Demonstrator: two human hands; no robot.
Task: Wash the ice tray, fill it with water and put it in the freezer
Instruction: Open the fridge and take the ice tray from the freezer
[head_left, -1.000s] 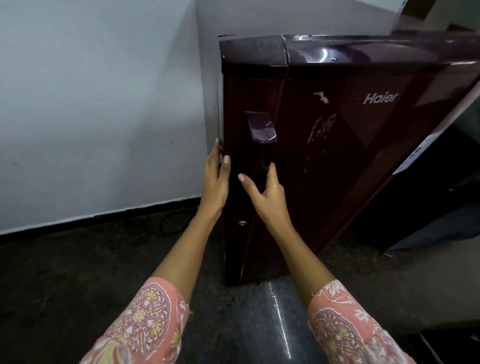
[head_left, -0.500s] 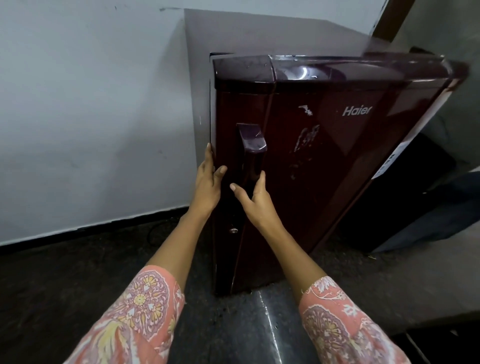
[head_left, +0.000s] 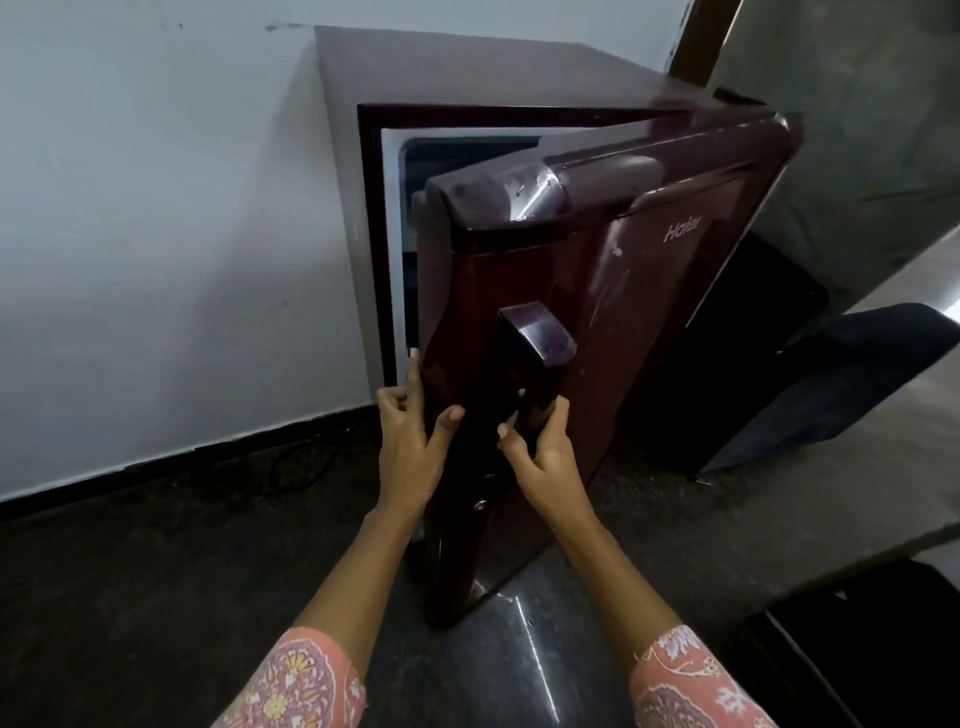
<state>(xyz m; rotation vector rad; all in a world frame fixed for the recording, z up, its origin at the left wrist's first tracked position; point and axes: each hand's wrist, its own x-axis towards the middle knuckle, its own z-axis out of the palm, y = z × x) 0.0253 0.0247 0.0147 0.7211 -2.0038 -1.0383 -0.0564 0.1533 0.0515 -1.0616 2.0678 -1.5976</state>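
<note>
A small maroon fridge (head_left: 467, 67) stands on the floor against a white wall. Its door (head_left: 623, 322) is swung partly open, showing a strip of white inner frame (head_left: 396, 249) and a dark interior. My right hand (head_left: 545, 457) grips the lower part of the maroon door handle (head_left: 535, 343), fingers curled round it. My left hand (head_left: 410, 441) holds the door's free edge, thumb on the front face and fingers behind the edge. No ice tray is in view.
The floor (head_left: 156, 571) is dark polished stone. A black cable (head_left: 301, 467) lies by the wall's black skirting. A dark bag or cloth (head_left: 841, 384) lies right of the fridge beside a grey ledge (head_left: 857, 499).
The fridge door was closed and has swung open toward me. My right hand went from touching the handle to gripping it; my left hand moved onto the door's edge.
</note>
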